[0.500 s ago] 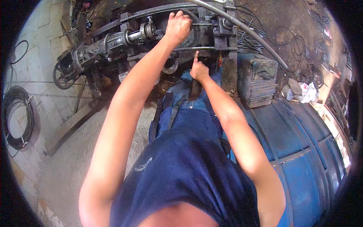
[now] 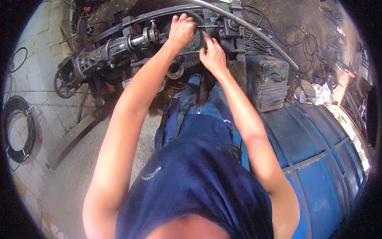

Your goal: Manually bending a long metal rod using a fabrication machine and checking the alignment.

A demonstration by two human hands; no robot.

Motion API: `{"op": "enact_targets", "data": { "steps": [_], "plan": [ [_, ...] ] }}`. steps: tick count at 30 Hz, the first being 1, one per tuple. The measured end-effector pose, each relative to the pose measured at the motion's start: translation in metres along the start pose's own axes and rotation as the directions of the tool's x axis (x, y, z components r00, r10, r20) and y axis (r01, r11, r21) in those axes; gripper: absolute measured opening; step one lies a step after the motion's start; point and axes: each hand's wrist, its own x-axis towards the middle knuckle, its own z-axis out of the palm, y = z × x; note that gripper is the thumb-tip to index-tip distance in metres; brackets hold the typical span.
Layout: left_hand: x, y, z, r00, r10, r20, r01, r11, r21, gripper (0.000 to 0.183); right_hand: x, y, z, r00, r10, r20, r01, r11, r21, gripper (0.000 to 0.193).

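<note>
An old, dark metal machine much like a lathe [image 2: 115,49] lies across the far side in front of me, with a handwheel [image 2: 65,83] at its left end and a chuck-like head [image 2: 151,34] near its middle. My left hand [image 2: 183,31] is closed just right of that head. A thin metal rod [image 2: 207,26] comes out from beside its fist and runs right to a dark block [image 2: 229,30]; the fingers partly hide the grip. My right hand [image 2: 213,55] hovers over the near rail [image 2: 187,53], its index finger stretched toward the rod and slightly blurred, holding nothing.
A long grey pipe [image 2: 254,28] slants over the machine's right end. Metal bars [image 2: 258,42] lie behind a grimy ribbed box [image 2: 272,85]. Blue metal panels [image 2: 314,183] are at the right, a coil of black cable [image 2: 30,131] at the left.
My right hand has moved up and away from me, from the near rail toward the rod, and its fingers have spread. My left hand stays closed at nearly the same spot.
</note>
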Motion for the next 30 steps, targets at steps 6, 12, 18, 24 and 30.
{"op": "enact_targets", "data": {
  "steps": [6, 12, 18, 24, 30],
  "plan": [
    [0.001, 0.003, 0.0, 1.0, -0.013, -0.013, 0.013, 1.0, 0.009, 0.015, 0.033, 0.002, -0.012, 0.996, -0.062, 0.068, 0.076, 0.97, -0.231, 0.067],
    [0.002, 0.003, 0.005, 0.999, -0.011, -0.043, 0.012, 1.0, 0.019, 0.02, 0.04, 0.016, -0.013, 0.99, -0.084, 0.117, 0.102, 0.981, -0.163, 0.067],
    [0.001, -0.001, 0.009, 0.997, 0.001, -0.077, -0.001, 1.0, -0.004, 0.012, 0.043, -0.002, -0.019, 0.972, 0.021, 0.233, 0.049, 0.956, -0.291, 0.067],
    [0.002, 0.001, 0.008, 0.996, 0.008, -0.085, -0.009, 1.0, -0.003, 0.011, 0.041, 0.006, -0.009, 0.977, -0.11, 0.184, 0.176, 0.902, -0.395, 0.069],
    [0.001, 0.001, 0.007, 0.996, 0.018, -0.089, -0.018, 1.0, 0.006, 0.011, 0.031, 0.018, -0.014, 0.962, -0.112, 0.248, 0.207, 0.892, -0.402, 0.072]
  ]
}}
